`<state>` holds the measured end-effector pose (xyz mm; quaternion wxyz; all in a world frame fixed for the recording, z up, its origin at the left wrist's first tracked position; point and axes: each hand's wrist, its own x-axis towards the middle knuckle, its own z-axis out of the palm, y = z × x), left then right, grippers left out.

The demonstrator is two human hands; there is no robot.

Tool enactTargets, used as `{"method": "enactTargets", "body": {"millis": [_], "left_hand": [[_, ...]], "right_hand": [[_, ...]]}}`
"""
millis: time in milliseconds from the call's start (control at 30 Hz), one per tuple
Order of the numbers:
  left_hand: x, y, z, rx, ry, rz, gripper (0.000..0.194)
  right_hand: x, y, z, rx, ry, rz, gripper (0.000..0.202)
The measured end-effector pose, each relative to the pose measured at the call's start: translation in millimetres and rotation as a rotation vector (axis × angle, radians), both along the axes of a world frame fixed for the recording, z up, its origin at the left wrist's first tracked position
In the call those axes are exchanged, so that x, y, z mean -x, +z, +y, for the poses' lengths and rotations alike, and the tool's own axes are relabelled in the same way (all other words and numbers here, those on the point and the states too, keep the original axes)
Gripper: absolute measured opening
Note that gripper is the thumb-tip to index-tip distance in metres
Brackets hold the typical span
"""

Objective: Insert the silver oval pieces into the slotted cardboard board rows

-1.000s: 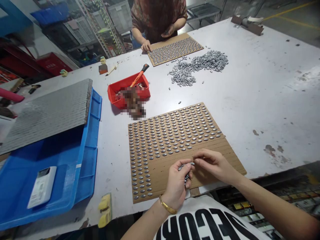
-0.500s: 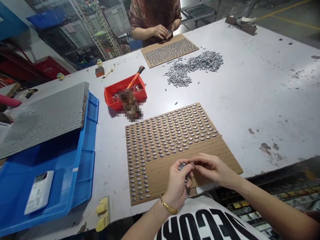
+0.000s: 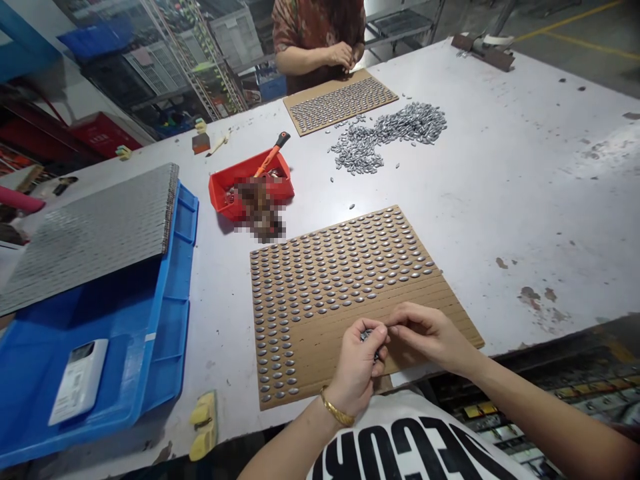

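Note:
My left hand, with a gold bracelet at its wrist, is curled around several small grey oval metal pieces over the lower part of a cardboard sheet. Beside it, my right hand has thumb and index finger pinched close to the left thumb; what lies between the fingertips is too small to make out. Rows of the same oval pieces cover the upper part of the cardboard and a strip down its left side. Bare corrugated cardboard shows around both hands.
A pile of oval pieces lies beyond the cardboard. Left of it sits a red bin with an orange-handled tool. A blue crate holds a white device at left. Across the table, a person works at another cardboard sheet.
My right hand has drawn slightly apart from my left, its fingertips still pinched. The person across the table has shifted a little to the right.

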<state>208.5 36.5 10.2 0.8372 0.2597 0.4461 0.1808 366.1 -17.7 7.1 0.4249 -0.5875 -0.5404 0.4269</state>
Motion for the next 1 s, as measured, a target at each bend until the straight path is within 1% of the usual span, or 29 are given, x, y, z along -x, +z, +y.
{"method": "enactTargets", "body": {"millis": [67, 133, 267, 333, 433, 567, 633, 767, 900, 1000], "left_hand": [[-1.6, -1.9, 1.4, -0.015, 0.001, 0.016, 0.034], [-2.6, -2.5, 4.0, -0.003, 0.010, 0.010, 0.032], [-1.7, 1.6, 11.5, 0.079, 0.102, 0.012, 0.033], [-0.2, 4.5, 13.7, 0.078, 0.125, 0.014, 0.032], [1.4, 6.7, 12.1, 0.072, 0.102, 0.008, 0.028], [1.2, 5.6, 5.3, 0.095, 0.094, 0.006, 0.023], [0.9, 4.5, 3.1, 0.098, 0.077, -0.007, 0.024], [-0.1, 1.8, 2.7, 0.092, 0.043, -0.033, 0.033], [-1.6, -0.4, 5.4, 0.055, 0.083, -0.021, 0.040], [-2.7, -0.6, 7.4, 0.048, 0.107, -0.023, 0.041]], "right_hand": [[-3.4, -0.1, 0.2, 0.033, 0.011, -0.027, 0.018], [-9.3, -2.2, 2.5, 0.007, 0.003, -0.099, 0.018], [-25.0, -14.1, 15.1, -0.194, -0.034, -0.411, 0.018], [-31.0, -22.0, 23.4, -0.259, -0.009, -0.554, 0.020], [-34.4, -31.0, 33.1, -0.288, 0.055, -0.688, 0.022], [-34.5, -33.8, 36.9, -0.286, 0.125, -0.811, 0.023], [-35.1, -33.2, 36.9, -0.279, 0.129, -0.828, 0.023], [-36.5, -33.1, 39.1, -0.274, 0.115, -0.771, 0.022], [-36.4, -31.2, 41.3, -0.274, 0.094, -0.708, 0.021], [-33.9, -22.7, 36.3, -0.254, 0.047, -0.581, 0.021]]}}
